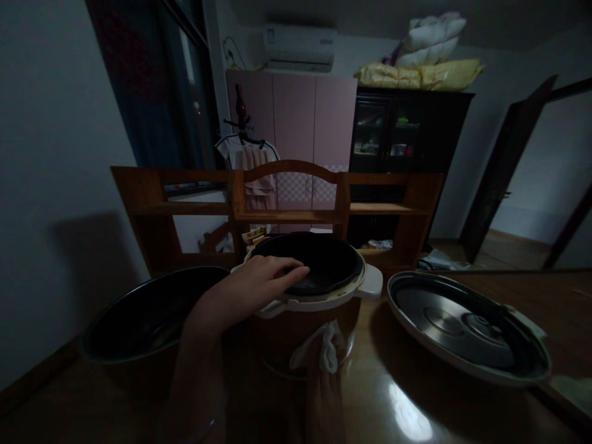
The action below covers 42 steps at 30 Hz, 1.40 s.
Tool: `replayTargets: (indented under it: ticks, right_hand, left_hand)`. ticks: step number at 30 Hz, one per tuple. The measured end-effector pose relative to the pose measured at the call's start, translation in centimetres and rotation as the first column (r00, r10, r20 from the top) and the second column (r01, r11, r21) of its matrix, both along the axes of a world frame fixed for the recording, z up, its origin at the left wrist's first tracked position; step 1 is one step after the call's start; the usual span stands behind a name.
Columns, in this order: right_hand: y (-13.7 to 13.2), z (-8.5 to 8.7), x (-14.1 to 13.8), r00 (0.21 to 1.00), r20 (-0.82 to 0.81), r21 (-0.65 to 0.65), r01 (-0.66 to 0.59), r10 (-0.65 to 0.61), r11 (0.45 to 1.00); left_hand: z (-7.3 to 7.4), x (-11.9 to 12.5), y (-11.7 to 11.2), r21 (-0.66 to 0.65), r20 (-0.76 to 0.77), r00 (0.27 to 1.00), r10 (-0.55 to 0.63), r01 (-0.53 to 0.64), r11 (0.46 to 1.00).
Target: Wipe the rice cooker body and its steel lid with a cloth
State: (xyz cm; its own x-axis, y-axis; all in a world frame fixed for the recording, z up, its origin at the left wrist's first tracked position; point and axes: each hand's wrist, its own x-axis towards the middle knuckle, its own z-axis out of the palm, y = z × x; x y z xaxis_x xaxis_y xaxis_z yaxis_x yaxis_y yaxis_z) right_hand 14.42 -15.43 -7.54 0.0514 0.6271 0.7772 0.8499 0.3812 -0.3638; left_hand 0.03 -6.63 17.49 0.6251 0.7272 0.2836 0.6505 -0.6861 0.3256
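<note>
A cream and brown cooker body stands open on a glossy wooden table, with a dark cavity inside. My left hand rests on its near left rim, fingers stretched out flat over the opening. My right hand is low in front of the cooker, closed round a white cloth pressed against the cooker's front wall. A dark inner pot sits on the table to the left of the cooker. The cooker's lid lies upside down on the right, metal underside up.
A wooden shelf unit stands right behind the cooker. Beyond it are a pink wardrobe, a dark cabinet with bedding on top, and an open door at the right. A grey wall runs along the left.
</note>
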Motion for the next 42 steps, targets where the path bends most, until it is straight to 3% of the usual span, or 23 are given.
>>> replayTargets:
  ticks: [7,18,23,26,42]
  right_hand:
    - [1.0,-0.8,0.1,1.0,0.017,0.033,0.005,-0.006,0.999]
    - [0.1,-0.2,0.1,0.999,0.037,-0.008,0.005,-0.004,1.0]
    - [0.0,-0.1,0.1,1.0,0.025,-0.011,0.011,-0.01,1.0]
    - [-0.1,0.1,0.1,1.0,0.014,-0.01,-0.007,0.007,1.0]
    - [0.2,-0.3,0.4,1.0,0.005,0.017,-0.015,0.015,1.0]
  left_hand:
    - [-0.2,0.8,1.0,0.035,0.013,0.997,0.081,-0.081,0.996]
    - [-0.5,1.7,1.7,-0.015,0.035,0.999,0.018,-0.017,1.0]
    - [-0.8,3.0,2.1,-0.006,0.041,0.995,0.089,-0.089,0.996]
    - [-0.6,3.2,2.2,-0.01,0.05,0.991,0.128,-0.128,0.992]
    - [0.6,2.5,1.3,-0.008,0.115,0.988,0.108,-0.108,0.994]
